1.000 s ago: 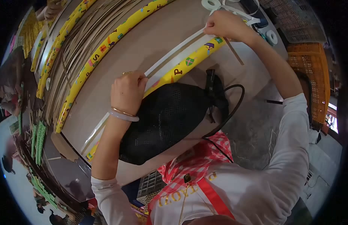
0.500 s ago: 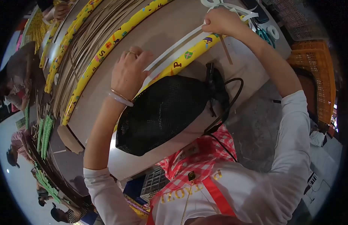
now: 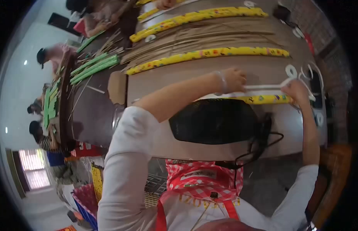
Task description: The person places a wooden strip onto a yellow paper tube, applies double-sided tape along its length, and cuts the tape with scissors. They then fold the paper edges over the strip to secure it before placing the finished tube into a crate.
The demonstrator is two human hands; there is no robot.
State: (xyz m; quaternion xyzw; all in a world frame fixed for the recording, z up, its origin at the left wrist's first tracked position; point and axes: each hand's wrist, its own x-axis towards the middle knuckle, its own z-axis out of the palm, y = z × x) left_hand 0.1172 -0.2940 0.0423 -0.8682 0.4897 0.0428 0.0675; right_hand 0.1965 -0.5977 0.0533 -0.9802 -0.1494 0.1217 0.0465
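A white tape strip [image 3: 263, 87] stretches between my hands above the table. My right hand [image 3: 296, 92] is closed on its right part, near the end of a yellow patterned strip [image 3: 269, 99]. The fingers of my left hand [image 3: 235, 80] curl at the tape's left part; a bracelet circles that wrist. Loose white tape loops [image 3: 307, 73] lie beyond my right hand. Close in front of my body, a black mesh bag [image 3: 215, 122] with a dark cord covers part of the yellow strip.
Across the table [image 3: 156, 90] lie a long yellow patterned roll [image 3: 206, 54], thin brown strips [image 3: 210, 36] and another yellow roll [image 3: 202, 21]. A tape roll [image 3: 291, 71] is at the right. Green rolls [image 3: 96, 67] and several people are at the left.
My view has turned, so the table now runs across it. My left hand has come closer to my right hand along the tape. The right hand still grips the tape.
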